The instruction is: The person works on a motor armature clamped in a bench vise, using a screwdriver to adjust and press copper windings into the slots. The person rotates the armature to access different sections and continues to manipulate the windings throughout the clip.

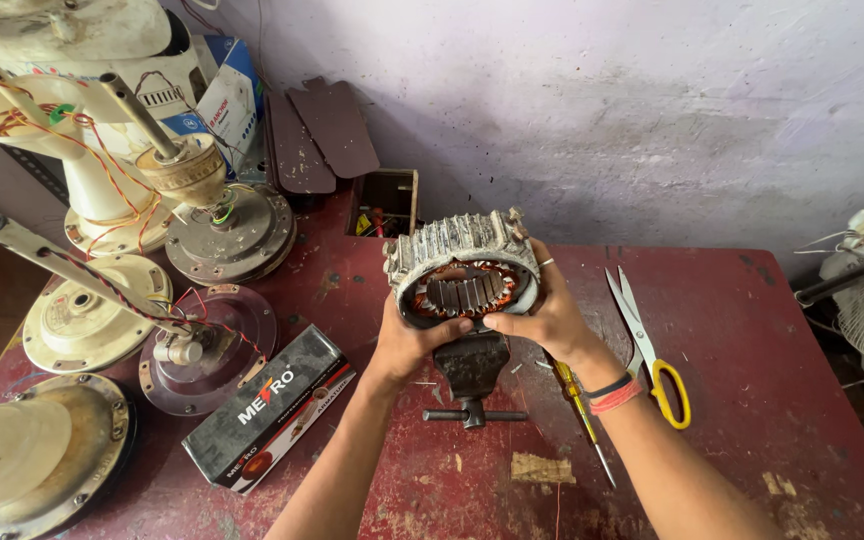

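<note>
Grey-red carton (pixel 270 408) (perhaps another (pixel 224 100) behind)

A round, grey, ribbed motor stator (pixel 464 270) with copper windings and a slotted steel core is held tilted, its open face turned toward the camera, just above a small dark bench vise (pixel 472 375) on the red table.

Head camera looks steeply down, close over the red workbench (pixel 752 330), facing the wall (pixel 602 100).
</note>
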